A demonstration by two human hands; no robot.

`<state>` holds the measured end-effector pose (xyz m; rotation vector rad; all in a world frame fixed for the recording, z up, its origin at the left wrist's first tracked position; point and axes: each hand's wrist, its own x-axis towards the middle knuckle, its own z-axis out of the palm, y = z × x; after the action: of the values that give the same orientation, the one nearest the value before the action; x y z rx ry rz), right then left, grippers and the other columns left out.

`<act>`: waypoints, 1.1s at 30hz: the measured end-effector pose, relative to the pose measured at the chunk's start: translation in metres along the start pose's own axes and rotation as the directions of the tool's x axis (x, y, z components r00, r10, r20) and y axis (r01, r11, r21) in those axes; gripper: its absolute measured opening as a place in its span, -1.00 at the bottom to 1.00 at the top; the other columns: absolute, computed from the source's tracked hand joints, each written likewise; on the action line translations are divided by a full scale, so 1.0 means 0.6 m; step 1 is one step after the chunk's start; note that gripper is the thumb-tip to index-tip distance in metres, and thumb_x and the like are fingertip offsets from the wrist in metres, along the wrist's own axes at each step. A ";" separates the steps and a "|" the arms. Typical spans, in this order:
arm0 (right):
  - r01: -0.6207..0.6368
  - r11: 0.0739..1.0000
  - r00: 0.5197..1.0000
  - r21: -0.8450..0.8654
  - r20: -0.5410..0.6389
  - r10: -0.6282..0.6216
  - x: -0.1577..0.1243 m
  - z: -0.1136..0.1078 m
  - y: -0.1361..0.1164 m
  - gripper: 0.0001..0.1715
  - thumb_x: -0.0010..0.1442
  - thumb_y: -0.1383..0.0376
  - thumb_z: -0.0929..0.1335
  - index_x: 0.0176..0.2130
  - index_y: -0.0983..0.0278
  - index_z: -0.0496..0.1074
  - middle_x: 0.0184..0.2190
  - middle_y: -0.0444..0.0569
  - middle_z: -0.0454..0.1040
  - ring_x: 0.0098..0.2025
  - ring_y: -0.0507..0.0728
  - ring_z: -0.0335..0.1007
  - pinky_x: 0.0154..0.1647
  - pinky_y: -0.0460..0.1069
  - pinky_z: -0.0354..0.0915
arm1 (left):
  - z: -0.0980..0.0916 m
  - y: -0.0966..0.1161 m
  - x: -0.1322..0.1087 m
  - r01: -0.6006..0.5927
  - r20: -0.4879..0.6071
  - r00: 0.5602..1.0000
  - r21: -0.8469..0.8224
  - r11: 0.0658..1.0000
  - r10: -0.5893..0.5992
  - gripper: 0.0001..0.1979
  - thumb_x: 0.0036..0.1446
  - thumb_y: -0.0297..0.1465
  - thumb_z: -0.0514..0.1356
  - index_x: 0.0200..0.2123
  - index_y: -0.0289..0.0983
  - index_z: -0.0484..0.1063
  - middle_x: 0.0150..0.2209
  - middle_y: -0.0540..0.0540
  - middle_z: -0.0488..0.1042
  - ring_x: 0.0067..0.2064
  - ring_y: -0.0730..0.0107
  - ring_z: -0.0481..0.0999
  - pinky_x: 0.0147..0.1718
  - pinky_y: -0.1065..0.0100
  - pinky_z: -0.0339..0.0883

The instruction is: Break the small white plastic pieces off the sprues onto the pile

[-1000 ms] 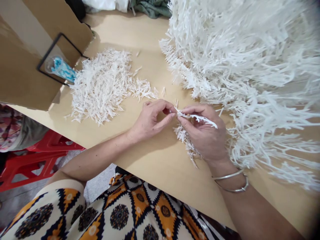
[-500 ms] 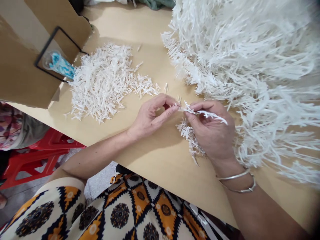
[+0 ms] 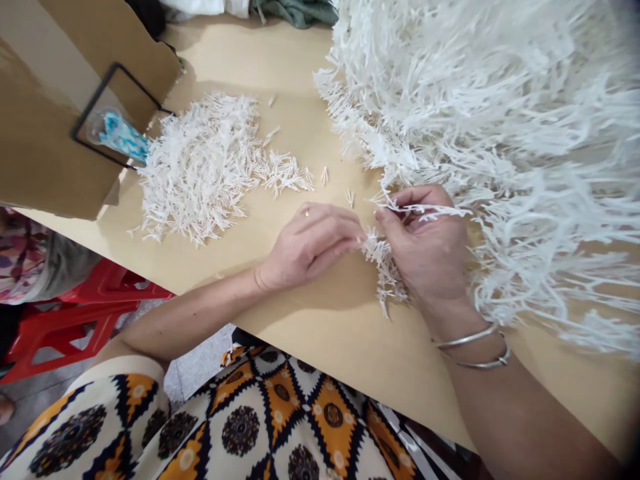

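My right hand (image 3: 425,240) pinches a white plastic branched sprig (image 3: 443,212) between thumb and fingers, its thin stem lying across the hand. My left hand (image 3: 315,241) is closed, fingertips pressed together at the edge of a small pile of white sprig pieces (image 3: 389,277). Whatever those fingertips grip is too small and hidden to make out. Beyond the right hand rises a large heap of long white plastic branches (image 3: 450,100). Farther left lies a heap of short white sprig pieces (image 3: 200,167).
A cardboard box (image 3: 45,133) stands at the table's (image 3: 290,53) left, with a black wire frame (image 3: 93,100) and a clear cup with blue-and-white contents (image 3: 123,135) against it. Single pieces (image 3: 325,175) lie between the heaps. Red stools (image 3: 65,327) and part of another person appear at left.
My left hand has left the sprig and moved down to the small pile. The right hand has risen slightly with the sprig. A loose piece now shows on the table between the hands.
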<state>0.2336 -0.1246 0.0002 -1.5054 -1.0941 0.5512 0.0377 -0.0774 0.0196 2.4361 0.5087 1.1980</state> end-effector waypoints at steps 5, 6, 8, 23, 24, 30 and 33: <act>-0.083 0.987 0.996 0.140 0.025 0.081 -0.010 0.005 -0.003 -0.69 0.07 0.38 0.53 -0.20 0.17 0.44 -0.35 -0.19 0.47 -0.38 0.03 0.40 -0.33 0.00 0.36 | -0.012 -0.058 -0.012 0.437 -0.371 0.847 0.082 0.896 -0.379 -0.70 0.44 -0.18 0.16 0.15 -0.10 0.31 0.05 -0.15 0.49 0.01 0.30 0.52 0.04 0.17 0.45; -0.097 0.981 0.995 0.170 0.037 0.092 -0.012 0.006 -0.004 -0.68 0.07 0.38 0.53 -0.19 0.17 0.44 -0.34 -0.20 0.48 -0.37 0.02 0.43 -0.31 -0.01 0.38 | -0.016 -0.066 -0.013 0.460 -0.402 0.833 0.121 0.880 -0.380 -0.63 0.40 -0.16 0.20 0.19 -0.07 0.29 0.14 -0.17 0.44 0.13 0.21 0.47 0.14 0.10 0.41; -0.111 0.974 0.993 0.195 0.052 0.102 -0.015 0.008 -0.005 -0.68 0.07 0.38 0.54 -0.20 0.17 0.44 -0.32 -0.20 0.51 -0.32 0.03 0.47 -0.25 0.00 0.43 | -0.020 -0.070 -0.015 0.443 -0.375 0.858 0.195 0.875 -0.351 -0.57 0.37 -0.12 0.23 0.22 -0.06 0.29 0.24 -0.20 0.32 0.30 0.07 0.34 0.30 -0.02 0.28; -0.136 0.979 0.980 0.149 0.163 0.111 -0.020 0.009 -0.029 -0.73 0.06 0.35 0.55 -0.25 0.19 0.46 -0.38 -0.20 0.53 -0.36 0.03 0.47 -0.31 -0.02 0.42 | 0.002 -0.014 0.004 0.334 0.065 0.936 0.139 0.932 -0.345 -0.74 0.42 -0.14 0.19 0.03 -0.12 0.48 0.04 -0.07 0.59 0.13 0.33 0.54 0.13 0.21 0.27; -0.136 0.980 0.980 0.148 0.166 0.111 -0.020 0.009 -0.031 -0.73 0.06 0.35 0.55 -0.25 0.19 0.45 -0.38 -0.21 0.53 -0.36 0.03 0.47 -0.30 -0.02 0.42 | 0.001 -0.013 0.005 0.340 0.080 0.932 0.133 0.931 -0.352 -0.77 0.43 -0.14 0.19 -0.03 -0.13 0.50 -0.02 -0.04 0.62 0.09 0.36 0.56 0.13 0.21 0.25; -0.140 0.984 0.980 0.107 0.155 0.123 -0.021 0.010 -0.029 -0.75 0.09 0.29 0.54 -0.25 0.18 0.45 -0.35 -0.16 0.52 -0.33 0.05 0.48 -0.24 0.01 0.42 | 0.006 -0.012 0.005 0.425 0.147 0.885 0.140 0.895 -0.443 -0.72 0.41 -0.10 0.20 -0.17 -0.18 0.52 -0.22 0.04 0.65 -0.16 0.45 0.58 0.05 0.23 0.18; -0.064 0.998 0.992 0.028 0.111 0.060 -0.027 0.017 -0.026 -0.78 0.13 0.27 0.51 -0.23 0.18 0.44 -0.32 -0.13 0.50 -0.32 0.08 0.47 -0.21 0.05 0.42 | 0.008 -0.012 0.006 0.470 0.189 0.856 0.106 0.876 -0.482 -0.77 0.37 -0.17 0.26 -0.24 -0.21 0.52 -0.29 0.07 0.64 -0.26 0.49 0.56 0.05 0.22 0.16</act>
<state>0.2126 -0.1342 0.0087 -1.5000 -1.1212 0.6987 0.0425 -0.0703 0.0158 2.2489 1.0183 0.7159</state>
